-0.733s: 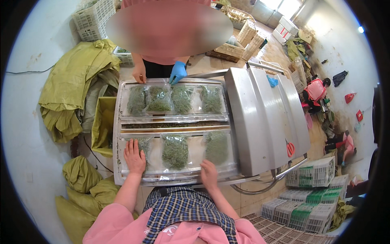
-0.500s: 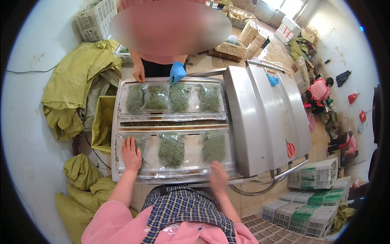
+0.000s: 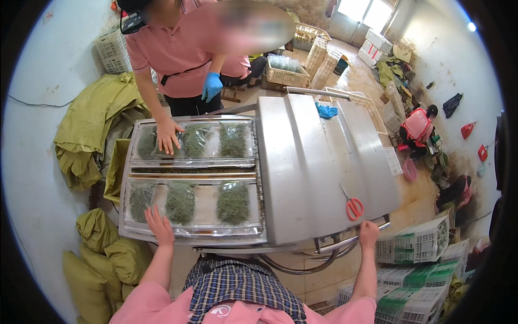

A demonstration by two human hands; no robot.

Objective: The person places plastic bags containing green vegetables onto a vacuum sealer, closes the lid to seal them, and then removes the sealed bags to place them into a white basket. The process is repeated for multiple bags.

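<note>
Head view: clear bags of greens (image 3: pixel 181 203) lie center-left in two rows, laid out, not yet under the steel lid (image 3: pixel 294 178) beside them. Left hand (image 3: pixel 159 225) spread at leftmost near bag; right hand (image 3: pixel 369 233) clenched on metal rail (image 3: pixel 340 244), lower right.
</note>
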